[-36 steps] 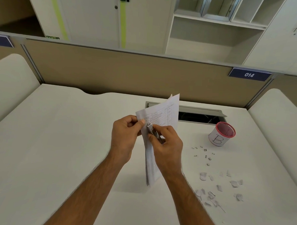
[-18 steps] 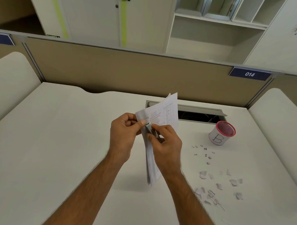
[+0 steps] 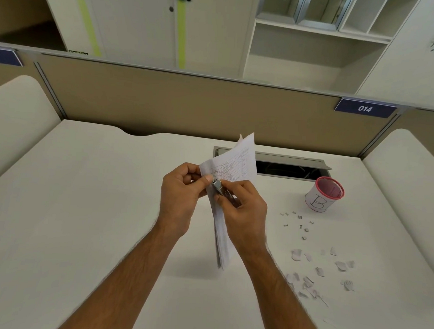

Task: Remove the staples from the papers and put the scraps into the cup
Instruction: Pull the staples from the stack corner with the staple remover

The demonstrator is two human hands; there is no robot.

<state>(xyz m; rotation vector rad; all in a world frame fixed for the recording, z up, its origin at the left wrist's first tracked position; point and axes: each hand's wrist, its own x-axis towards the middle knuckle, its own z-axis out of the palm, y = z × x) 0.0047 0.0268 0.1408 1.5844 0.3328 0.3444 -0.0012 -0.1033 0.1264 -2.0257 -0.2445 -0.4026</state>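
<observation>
A stapled bundle of printed papers [image 3: 237, 162] is held upright above the white desk. My left hand [image 3: 182, 195] pinches its upper left corner. My right hand [image 3: 243, 210] grips a small metal staple remover [image 3: 221, 189], whose tip sits at that corner beside my left thumb. A white mesh cup [image 3: 320, 200] with a pink rim and a "B" label stands to the right. Several loose staples [image 3: 299, 224] lie in front of the cup. Torn paper scraps [image 3: 318, 270] are scattered nearer to me on the right.
An open cable hatch [image 3: 293, 167] is cut into the desk behind the papers and the cup. A beige partition [image 3: 164, 104] with a "014" plate [image 3: 364, 108] closes the back. Padded side panels [image 3: 409, 167] flank the desk [image 3: 84, 208].
Both hands and the papers have stayed almost in place. The remover's tip has edged closer to the corner under my left thumb.
</observation>
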